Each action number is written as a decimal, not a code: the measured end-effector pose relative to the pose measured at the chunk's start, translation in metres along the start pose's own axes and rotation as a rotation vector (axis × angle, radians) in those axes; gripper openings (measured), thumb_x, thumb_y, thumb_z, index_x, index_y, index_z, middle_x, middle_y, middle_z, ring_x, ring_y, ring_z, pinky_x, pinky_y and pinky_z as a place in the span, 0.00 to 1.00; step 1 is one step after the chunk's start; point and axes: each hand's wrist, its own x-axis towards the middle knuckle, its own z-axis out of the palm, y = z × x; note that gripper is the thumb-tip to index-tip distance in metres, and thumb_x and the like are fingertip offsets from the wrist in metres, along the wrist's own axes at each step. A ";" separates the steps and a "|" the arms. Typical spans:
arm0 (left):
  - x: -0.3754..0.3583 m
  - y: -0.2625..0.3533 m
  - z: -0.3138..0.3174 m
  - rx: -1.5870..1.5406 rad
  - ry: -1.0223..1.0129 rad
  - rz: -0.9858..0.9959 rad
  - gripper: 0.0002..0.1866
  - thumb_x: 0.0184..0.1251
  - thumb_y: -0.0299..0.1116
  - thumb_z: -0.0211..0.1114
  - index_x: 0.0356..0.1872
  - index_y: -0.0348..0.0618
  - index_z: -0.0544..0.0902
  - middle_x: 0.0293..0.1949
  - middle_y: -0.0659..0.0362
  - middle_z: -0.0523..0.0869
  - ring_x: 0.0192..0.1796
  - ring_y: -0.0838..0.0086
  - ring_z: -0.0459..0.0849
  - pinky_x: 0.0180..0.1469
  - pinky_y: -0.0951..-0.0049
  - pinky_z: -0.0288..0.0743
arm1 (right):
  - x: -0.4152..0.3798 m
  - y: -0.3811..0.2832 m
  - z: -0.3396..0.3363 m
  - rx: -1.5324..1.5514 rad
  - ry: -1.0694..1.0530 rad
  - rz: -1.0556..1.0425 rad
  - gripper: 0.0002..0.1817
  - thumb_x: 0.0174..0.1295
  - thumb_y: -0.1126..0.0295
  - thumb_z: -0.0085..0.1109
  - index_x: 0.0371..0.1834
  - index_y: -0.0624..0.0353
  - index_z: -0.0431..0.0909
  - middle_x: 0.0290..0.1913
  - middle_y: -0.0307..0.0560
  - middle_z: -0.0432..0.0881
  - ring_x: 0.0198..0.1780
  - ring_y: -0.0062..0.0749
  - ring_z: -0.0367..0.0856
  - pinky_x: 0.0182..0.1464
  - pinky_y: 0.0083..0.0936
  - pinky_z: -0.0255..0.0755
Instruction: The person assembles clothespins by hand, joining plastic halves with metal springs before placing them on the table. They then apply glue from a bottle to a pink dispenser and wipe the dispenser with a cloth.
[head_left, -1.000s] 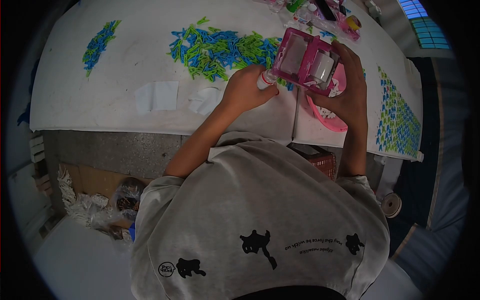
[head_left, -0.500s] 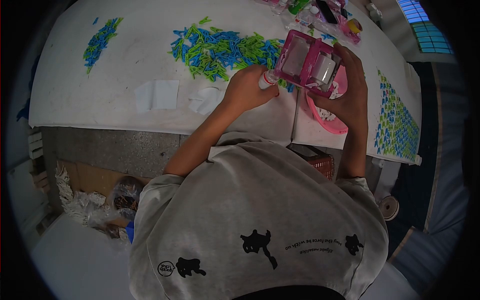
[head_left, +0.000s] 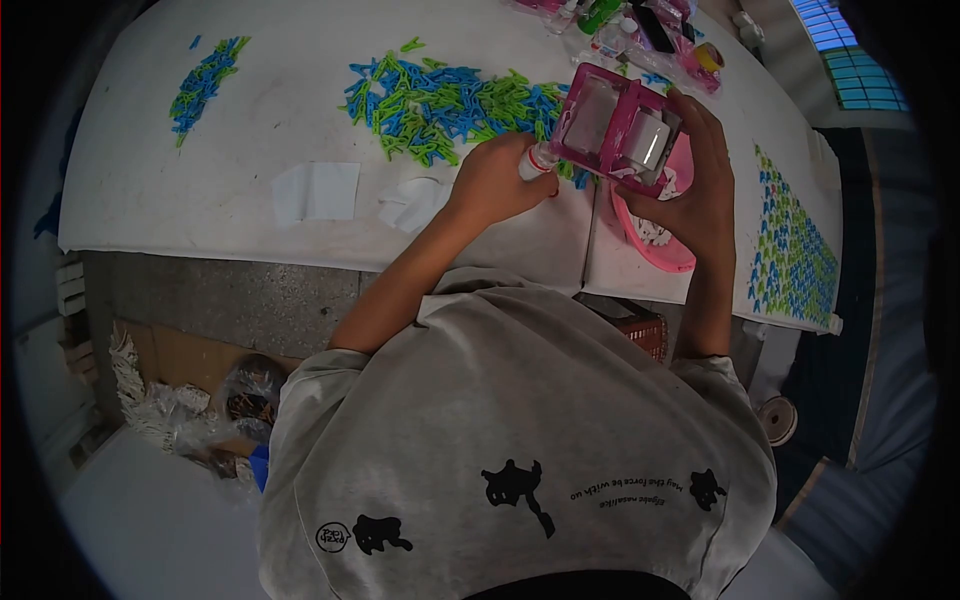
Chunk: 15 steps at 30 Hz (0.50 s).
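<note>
My left hand (head_left: 497, 180) is closed around a small whitish bottle (head_left: 537, 160) with a red mark. The bottle's tip touches or lies close to the left side of a magenta plastic frame (head_left: 612, 130) with two openings, and a shiny, light-coloured part sits in the right opening. Gripping that frame by its right side is my right hand (head_left: 705, 170), thumb below and fingers above. Beneath the frame, partly hidden, a pink bowl (head_left: 672, 258) holds small white pieces. Just beyond my left hand lies a heap of blue and green clothes pegs (head_left: 440, 105).
On the white table (head_left: 170, 215) lie a smaller peg pile (head_left: 205, 85), two white paper pieces (head_left: 315, 190) and rows of pegs (head_left: 792, 245) at right. A phone (head_left: 653, 28), a tape roll (head_left: 708, 57) and plastic bags stand at the back. A brown basket (head_left: 643, 335) is below.
The whole view has shifted very slightly. Both hands keep their grips on the bottle and the magenta frame, with no clear movement between them.
</note>
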 end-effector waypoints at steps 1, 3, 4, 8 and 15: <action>0.000 0.000 0.000 0.000 0.002 0.000 0.22 0.49 0.43 0.72 0.41 0.36 0.85 0.38 0.45 0.86 0.42 0.49 0.85 0.47 0.56 0.79 | 0.000 0.000 0.000 0.001 -0.003 0.006 0.53 0.31 0.66 0.81 0.70 0.59 0.69 0.66 0.54 0.74 0.66 0.47 0.76 0.65 0.40 0.73; 0.000 -0.001 0.001 0.003 0.004 0.010 0.22 0.49 0.43 0.72 0.39 0.36 0.84 0.38 0.45 0.86 0.42 0.49 0.85 0.46 0.56 0.79 | 0.001 -0.002 -0.001 0.007 -0.004 0.012 0.53 0.31 0.66 0.81 0.70 0.58 0.69 0.66 0.54 0.74 0.66 0.48 0.76 0.65 0.40 0.73; 0.000 0.000 0.000 0.003 0.005 0.010 0.22 0.49 0.43 0.72 0.39 0.36 0.84 0.38 0.45 0.86 0.42 0.49 0.85 0.46 0.56 0.79 | 0.001 -0.002 -0.001 0.012 -0.004 0.020 0.53 0.31 0.66 0.81 0.71 0.58 0.69 0.66 0.54 0.74 0.66 0.48 0.75 0.65 0.40 0.73; -0.001 0.000 0.001 -0.003 0.008 0.009 0.20 0.49 0.42 0.72 0.38 0.36 0.84 0.36 0.45 0.86 0.41 0.49 0.85 0.45 0.56 0.79 | 0.001 -0.003 -0.001 0.033 -0.001 0.016 0.53 0.31 0.66 0.81 0.71 0.58 0.69 0.66 0.53 0.74 0.67 0.48 0.75 0.66 0.40 0.72; -0.002 0.002 0.000 -0.005 0.014 0.007 0.20 0.48 0.42 0.72 0.38 0.37 0.84 0.36 0.45 0.86 0.40 0.49 0.85 0.45 0.56 0.79 | 0.002 -0.004 -0.003 0.006 -0.010 0.005 0.54 0.31 0.67 0.80 0.71 0.57 0.68 0.67 0.53 0.74 0.68 0.48 0.74 0.67 0.40 0.71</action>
